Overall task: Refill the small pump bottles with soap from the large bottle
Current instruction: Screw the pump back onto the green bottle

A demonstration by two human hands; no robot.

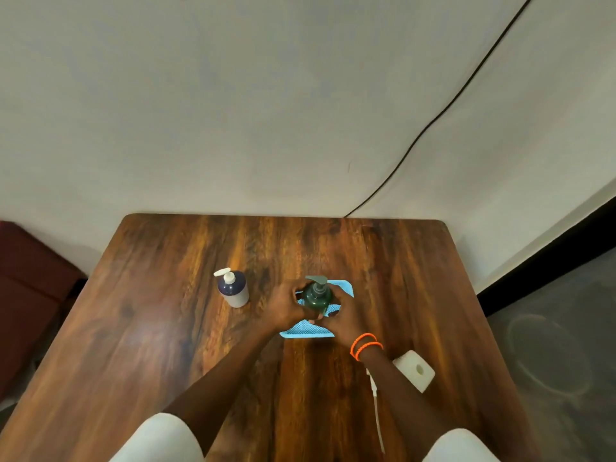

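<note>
A dark green pump bottle (317, 296) with a grey pump head stands upright on a blue cloth (308, 329) near the middle of the wooden table (166, 328). My left hand (283, 306) grips the bottle from its left side. My right hand (341, 320), with orange bands at the wrist, holds it from the lower right. To the left, apart from both hands, stands a dark blue bottle (233, 288) with a white pump top and a pale lower body.
A white block with a round hole (415, 370) lies on the table by my right forearm, beside a white pump tube (375, 395). The wall runs along the table's far edge, with a black cable (433, 121) on it. Dark red furniture (30, 288) stands at the left.
</note>
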